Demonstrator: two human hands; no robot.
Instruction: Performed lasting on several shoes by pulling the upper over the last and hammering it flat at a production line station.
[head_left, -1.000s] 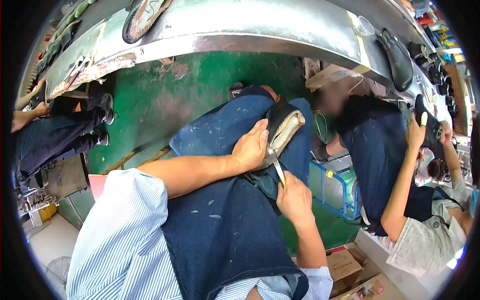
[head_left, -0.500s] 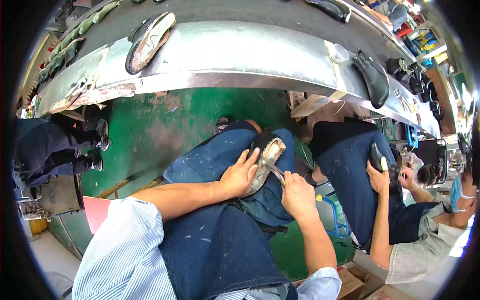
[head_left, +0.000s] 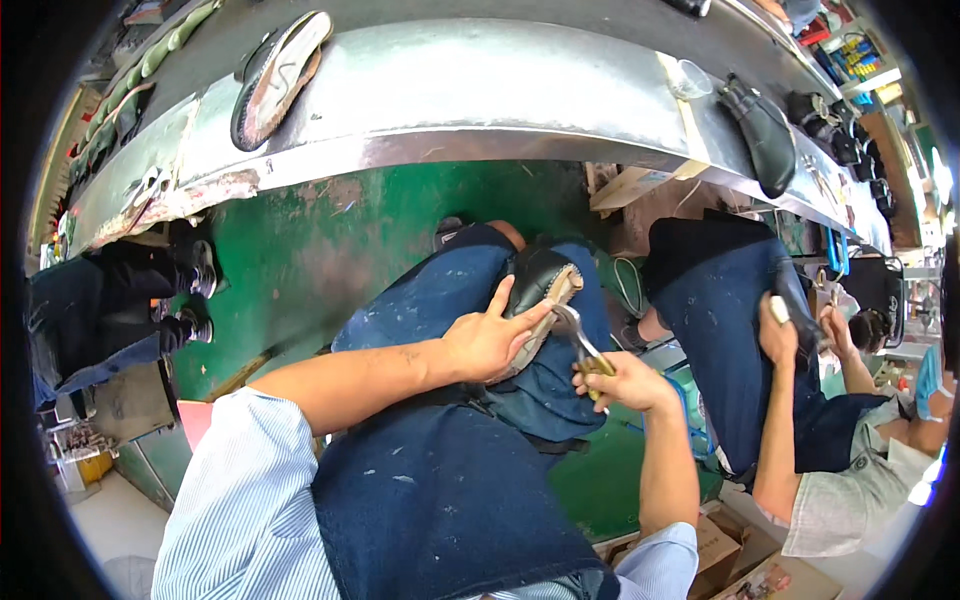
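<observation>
A black shoe [head_left: 537, 277] rests sole up on my lap, its pale underside and ridged edge partly hidden by my fingers. My left hand [head_left: 488, 341] holds it against my thigh, index finger pointing up along the upper and the other fingers reaching across the sole. In my right hand [head_left: 640, 383] is a pair of pincers [head_left: 591, 354] with a curved metal head and yellowish handles. The handles are spread apart. The pincers' head lies at the sole's right edge, close to my left fingertips; whether the jaws grip anything cannot be made out.
A metal-edged bench [head_left: 450, 75] runs across in front, bearing an upturned shoe [head_left: 283, 80], a clear cup [head_left: 687, 78] and a black boot [head_left: 760, 137]. At right sits a co-worker [head_left: 720, 330] handling a dark shoe. Another person's legs [head_left: 130, 310] show at left. Cardboard boxes [head_left: 715, 545] lie lower right.
The pincers have come away from mid-sole toward its right edge, and their handles have spread. My right hand has shifted right and slightly down. My left fingers reach farther over the sole.
</observation>
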